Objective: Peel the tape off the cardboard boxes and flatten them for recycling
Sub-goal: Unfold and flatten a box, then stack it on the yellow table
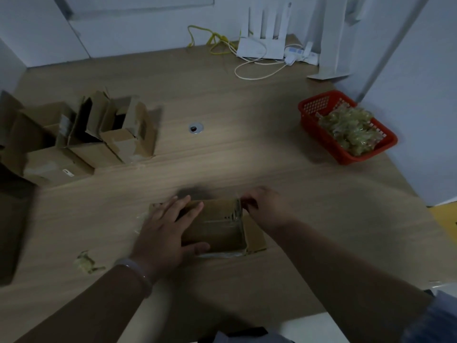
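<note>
While the left hand (168,233) lies flat on the small cardboard box (217,231), fingers straight and spread and thumb along its near edge, the right hand (264,204) sits at the box's far right corner with fingers curled, pinching the clear tape (235,214) that runs down that side. The box rests on the tabletop (247,157), close to the person, with one flap lying out to the right. A crumpled tape scrap (86,262) lies near the left wrist. More opened boxes (74,139) stand at the far left, well apart from a red basket (311,105) of tape wads at the right.
</note>
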`<state>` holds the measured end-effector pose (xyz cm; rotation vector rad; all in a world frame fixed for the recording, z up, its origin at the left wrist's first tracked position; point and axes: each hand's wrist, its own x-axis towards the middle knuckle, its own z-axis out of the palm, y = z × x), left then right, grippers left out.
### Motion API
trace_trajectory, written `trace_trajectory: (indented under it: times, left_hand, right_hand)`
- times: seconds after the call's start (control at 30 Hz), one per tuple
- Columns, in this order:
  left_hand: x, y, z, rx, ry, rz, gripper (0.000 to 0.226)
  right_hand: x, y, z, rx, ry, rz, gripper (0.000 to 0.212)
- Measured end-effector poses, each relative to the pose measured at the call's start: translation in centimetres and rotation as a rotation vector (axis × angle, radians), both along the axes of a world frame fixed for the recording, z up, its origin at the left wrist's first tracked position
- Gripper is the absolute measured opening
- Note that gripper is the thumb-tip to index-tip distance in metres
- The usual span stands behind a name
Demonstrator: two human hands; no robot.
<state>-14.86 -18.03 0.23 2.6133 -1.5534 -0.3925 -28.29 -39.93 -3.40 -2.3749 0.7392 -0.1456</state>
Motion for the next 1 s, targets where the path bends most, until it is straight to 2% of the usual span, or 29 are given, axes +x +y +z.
trace_trajectory:
  times: [0.07, 0.1, 0.2, 0.23, 0.3, 0.37, 0.47, 0.57, 0.73, 0.87, 1.0]
  left_hand:
    - [0.0, 0.0, 0.0, -0.007, 0.013, 0.006, 0.099]
    - [-0.1, 0.0, 0.1, -0.005, 0.011, 0.007, 0.098]
    - [-0.6, -0.2, 0.1, -0.033, 0.007, 0.052, 0.099]
    - [-0.8, -0.4, 0.1, -0.029, -0.009, 0.067, 0.099]
    - [-1.2, -0.6, 0.0, -0.031, -0.039, 0.093, 0.098]
    - [-1.6, -0.7, -0.2, -0.050, -0.054, 0.121, 0.094]
    - [-2.0, -0.9, -0.6, -0.062, -0.098, 0.130, 0.088]
    - [-2.0, -1.1, -0.6, -0.068, -0.129, 0.122, 0.086]
    - [-2.0, -1.1, -0.6, -0.089, -0.138, 0.119, 0.084]
    - [-1.8, -1.0, -0.7, -0.095, -0.138, 0.109, 0.084]
    - [-1.7, -0.9, -0.9, -0.111, -0.145, 0.095, 0.083]
  right_hand:
    - [0.0, 0.3, -0.2, 0.100, 0.060, -0.085, 0.012]
    - [0.0, 0.4, -0.2, 0.261, 0.050, -0.180, 0.012]
    - [-0.3, 0.9, 0.7, 0.989, -0.136, -0.523, 0.010]
    - [-0.4, 1.0, 1.2, 1.133, -0.166, -0.582, 0.008]
    - [-0.4, 1.1, 2.0, 1.263, -0.162, -0.635, 0.014]
    - [-0.1, 1.3, 2.9, 1.293, -0.150, -0.644, 0.016]
    - [0.2, 1.2, 3.6, 1.237, -0.144, -0.659, 0.004]
    - [0.5, 1.0, 3.5, 1.288, -0.126, -0.691, 0.009]
    - [1.1, 0.5, 3.5, 1.302, 0.077, -0.637, 0.013]
    - [1.3, 0.2, 3.3, 1.312, 0.124, -0.656, 0.009]
    - [1.6, 0.2, 3.4, 1.273, 0.224, -0.638, 0.017]
